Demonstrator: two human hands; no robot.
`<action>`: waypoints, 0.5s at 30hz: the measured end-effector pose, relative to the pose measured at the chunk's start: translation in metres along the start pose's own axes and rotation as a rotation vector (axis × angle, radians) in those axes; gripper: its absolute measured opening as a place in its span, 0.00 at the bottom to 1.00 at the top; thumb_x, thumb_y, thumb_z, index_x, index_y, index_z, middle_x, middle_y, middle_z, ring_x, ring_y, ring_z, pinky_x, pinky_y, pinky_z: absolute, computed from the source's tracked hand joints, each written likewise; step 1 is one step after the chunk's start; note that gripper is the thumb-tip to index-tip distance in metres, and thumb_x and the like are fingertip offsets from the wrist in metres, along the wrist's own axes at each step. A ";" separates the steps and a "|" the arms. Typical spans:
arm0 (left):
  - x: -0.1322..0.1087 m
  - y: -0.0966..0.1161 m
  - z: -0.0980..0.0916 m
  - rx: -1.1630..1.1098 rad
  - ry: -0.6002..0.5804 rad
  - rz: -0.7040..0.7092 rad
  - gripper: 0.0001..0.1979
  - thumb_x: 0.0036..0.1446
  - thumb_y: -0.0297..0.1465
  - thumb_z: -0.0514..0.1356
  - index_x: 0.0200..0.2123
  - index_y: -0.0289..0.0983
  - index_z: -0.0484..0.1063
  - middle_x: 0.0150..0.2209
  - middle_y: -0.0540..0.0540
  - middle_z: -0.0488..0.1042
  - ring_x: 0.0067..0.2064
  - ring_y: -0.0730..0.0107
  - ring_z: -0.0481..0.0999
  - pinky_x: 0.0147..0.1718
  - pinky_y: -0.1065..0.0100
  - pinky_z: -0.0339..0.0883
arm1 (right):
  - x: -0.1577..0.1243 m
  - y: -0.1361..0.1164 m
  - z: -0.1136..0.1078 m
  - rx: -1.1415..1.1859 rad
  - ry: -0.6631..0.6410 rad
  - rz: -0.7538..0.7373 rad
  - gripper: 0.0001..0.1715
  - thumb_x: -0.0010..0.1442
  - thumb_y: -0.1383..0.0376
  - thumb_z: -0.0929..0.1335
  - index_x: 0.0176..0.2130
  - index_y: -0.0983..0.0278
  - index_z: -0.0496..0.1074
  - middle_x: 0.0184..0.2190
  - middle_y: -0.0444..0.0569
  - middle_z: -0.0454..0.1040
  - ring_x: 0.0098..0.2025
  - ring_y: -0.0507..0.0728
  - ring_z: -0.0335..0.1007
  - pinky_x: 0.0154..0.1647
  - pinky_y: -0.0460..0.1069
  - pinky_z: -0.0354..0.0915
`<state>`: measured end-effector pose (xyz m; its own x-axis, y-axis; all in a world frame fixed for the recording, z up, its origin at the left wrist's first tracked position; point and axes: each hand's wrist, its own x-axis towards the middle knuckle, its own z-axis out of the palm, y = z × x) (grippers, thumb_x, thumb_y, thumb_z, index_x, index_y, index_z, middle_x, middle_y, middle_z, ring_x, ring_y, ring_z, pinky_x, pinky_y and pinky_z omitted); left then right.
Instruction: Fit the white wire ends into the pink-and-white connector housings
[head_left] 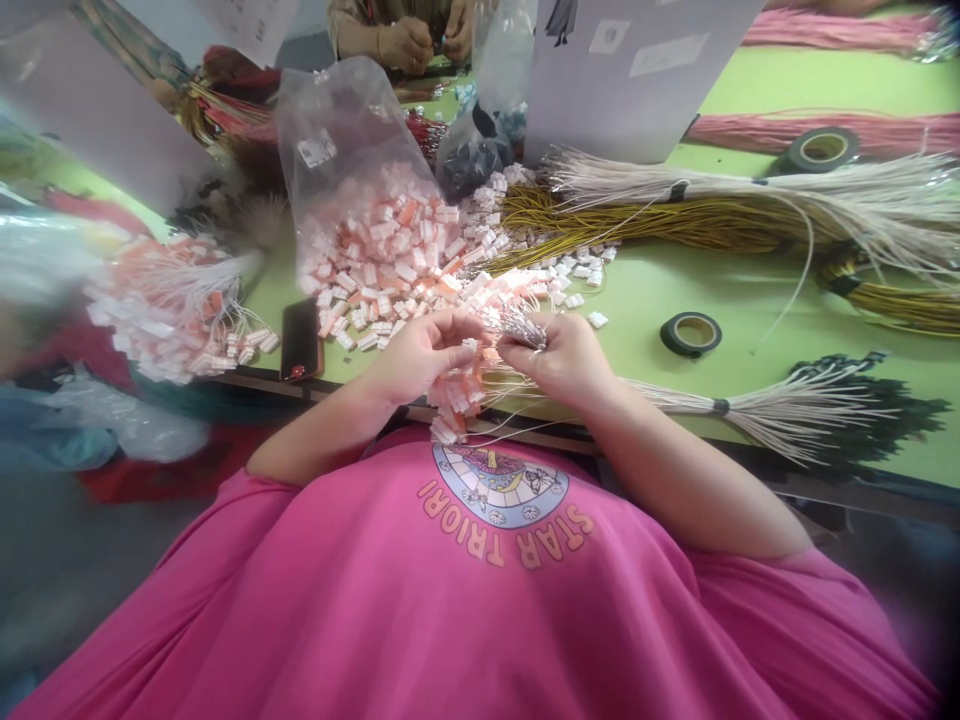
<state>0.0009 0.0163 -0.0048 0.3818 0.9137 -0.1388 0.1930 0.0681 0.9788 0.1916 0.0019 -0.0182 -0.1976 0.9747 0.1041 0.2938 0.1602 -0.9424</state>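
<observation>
My right hand (566, 358) is closed round a bundle of thin white wires whose metal-tipped ends (525, 328) point to the left. My left hand (429, 358) is just left of those tips, thumb and fingers curled together beside a small white connector (470, 344); its exact grip is too small to tell. Below the hands, a cluster of white and orange connectors (456, 395) hangs at the table edge. Beyond them lies a large heap of loose connectors (390, 245), partly inside a clear plastic bag (330, 110). The bundle's dark far ends (892, 405) rest at the right.
A phone (300, 340) and wired connectors (180, 310) are at the left. Black tape rolls (691, 334), white wires (645, 180) and yellow wires (675, 225) lie at the right. Purple panels (630, 80) stand behind. Another person's hands (409, 45) work across the table (622, 300).
</observation>
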 end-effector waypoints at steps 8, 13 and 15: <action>-0.004 -0.006 0.007 0.122 0.040 0.043 0.07 0.51 0.27 0.64 0.36 0.36 0.77 0.34 0.46 0.78 0.33 0.71 0.77 0.32 0.68 0.72 | -0.001 0.005 0.004 -0.153 0.009 -0.053 0.05 0.48 0.67 0.65 0.22 0.65 0.66 0.18 0.41 0.62 0.24 0.48 0.56 0.25 0.46 0.54; -0.004 -0.013 0.011 0.206 0.032 0.123 0.06 0.52 0.29 0.63 0.36 0.38 0.78 0.33 0.47 0.78 0.32 0.69 0.77 0.30 0.67 0.72 | -0.001 0.006 0.005 -0.205 -0.032 -0.066 0.06 0.49 0.66 0.65 0.22 0.64 0.66 0.18 0.42 0.64 0.23 0.49 0.57 0.25 0.46 0.54; -0.002 -0.015 0.010 0.240 0.063 0.161 0.06 0.52 0.30 0.63 0.35 0.37 0.78 0.33 0.46 0.78 0.33 0.69 0.77 0.32 0.67 0.72 | 0.000 0.006 0.005 -0.207 -0.007 -0.049 0.08 0.50 0.64 0.65 0.22 0.64 0.66 0.17 0.42 0.64 0.23 0.50 0.57 0.24 0.46 0.54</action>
<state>0.0062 0.0091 -0.0202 0.3694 0.9287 0.0326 0.3455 -0.1698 0.9229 0.1885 0.0019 -0.0251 -0.2225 0.9641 0.1450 0.4694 0.2363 -0.8508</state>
